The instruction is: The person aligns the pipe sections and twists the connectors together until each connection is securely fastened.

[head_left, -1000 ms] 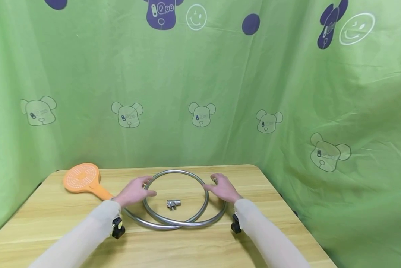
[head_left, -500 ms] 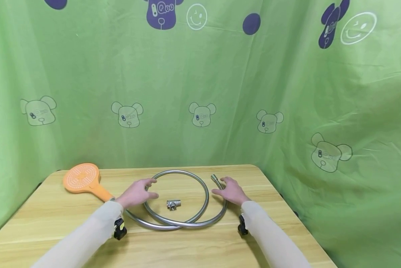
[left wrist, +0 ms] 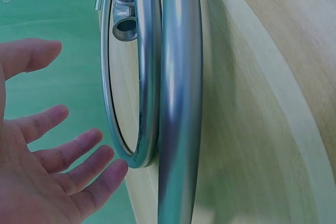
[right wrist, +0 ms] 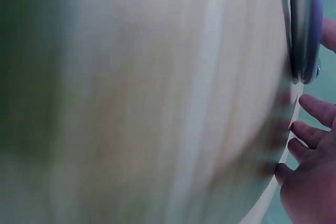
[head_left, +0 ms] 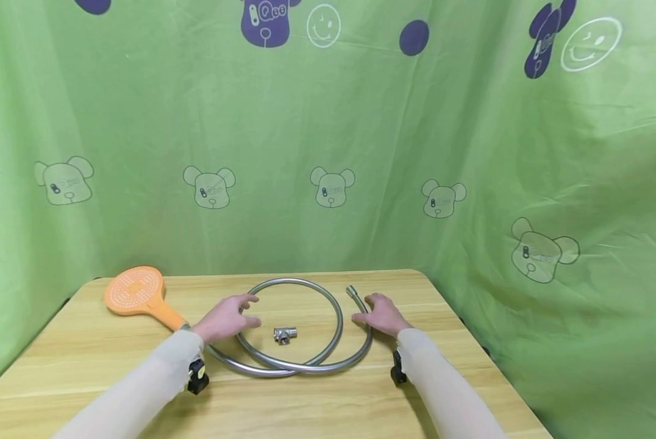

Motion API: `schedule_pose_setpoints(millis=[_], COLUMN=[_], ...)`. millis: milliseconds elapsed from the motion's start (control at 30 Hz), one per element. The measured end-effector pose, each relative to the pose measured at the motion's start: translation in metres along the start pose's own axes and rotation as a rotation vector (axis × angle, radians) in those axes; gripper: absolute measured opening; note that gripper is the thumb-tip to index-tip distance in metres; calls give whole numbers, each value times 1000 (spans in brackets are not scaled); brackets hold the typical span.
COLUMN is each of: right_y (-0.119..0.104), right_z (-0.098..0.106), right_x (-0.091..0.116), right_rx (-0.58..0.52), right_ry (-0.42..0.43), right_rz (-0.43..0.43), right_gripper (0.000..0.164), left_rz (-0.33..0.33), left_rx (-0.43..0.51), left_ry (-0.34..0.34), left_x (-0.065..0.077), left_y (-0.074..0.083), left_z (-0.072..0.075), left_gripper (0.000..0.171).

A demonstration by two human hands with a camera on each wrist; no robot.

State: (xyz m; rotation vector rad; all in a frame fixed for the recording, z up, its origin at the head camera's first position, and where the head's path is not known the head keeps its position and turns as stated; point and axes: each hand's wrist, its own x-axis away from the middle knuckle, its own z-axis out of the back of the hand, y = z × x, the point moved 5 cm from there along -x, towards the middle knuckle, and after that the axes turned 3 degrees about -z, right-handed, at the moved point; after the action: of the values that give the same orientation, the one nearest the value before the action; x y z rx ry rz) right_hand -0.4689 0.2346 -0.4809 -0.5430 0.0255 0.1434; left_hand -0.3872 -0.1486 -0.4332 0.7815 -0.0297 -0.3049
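Observation:
A silver shower hose point(head_left: 292, 281) lies looped on the table. Its far end runs under or behind my left hand point(head_left: 224, 318), toward an orange shower head point(head_left: 134, 291) at the back left. My left hand hovers by the loop's left side, fingers spread and holding nothing; in the left wrist view, its fingers point(left wrist: 79, 150) stand apart from the hose point(left wrist: 181, 87). My right hand point(head_left: 383, 316) is beside the hose's free end fitting point(head_left: 352, 291), fingers loose; contact with the hose cannot be told. Inside the loop sits a small chrome tee fitting point(head_left: 285, 335).
The wooden table point(head_left: 328, 408) has its far edge against a green curtain point(head_left: 361, 244) printed with bears. A wrist camera point(head_left: 198, 376) is strapped under the left sleeve, another point(head_left: 398, 367) under the right.
My right hand has shifted to the right, away from the loop, uncovering the hose's end fitting. My left hand has moved slightly right. The shower head and tee fitting have stayed in place.

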Motion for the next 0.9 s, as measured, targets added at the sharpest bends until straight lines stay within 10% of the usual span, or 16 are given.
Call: schedule_pose_setpoints(millis=[900], right_y=[-1], right_z=[2], right_x=[-8], right_rx=[-29], right_ry=[57], right_rz=[-12], right_gripper=[30], left_rz=[3], left_rx=[-9], left_ry=[-30], left_x=[2], left_y=[2], left_z=[-3], left_gripper=[64])
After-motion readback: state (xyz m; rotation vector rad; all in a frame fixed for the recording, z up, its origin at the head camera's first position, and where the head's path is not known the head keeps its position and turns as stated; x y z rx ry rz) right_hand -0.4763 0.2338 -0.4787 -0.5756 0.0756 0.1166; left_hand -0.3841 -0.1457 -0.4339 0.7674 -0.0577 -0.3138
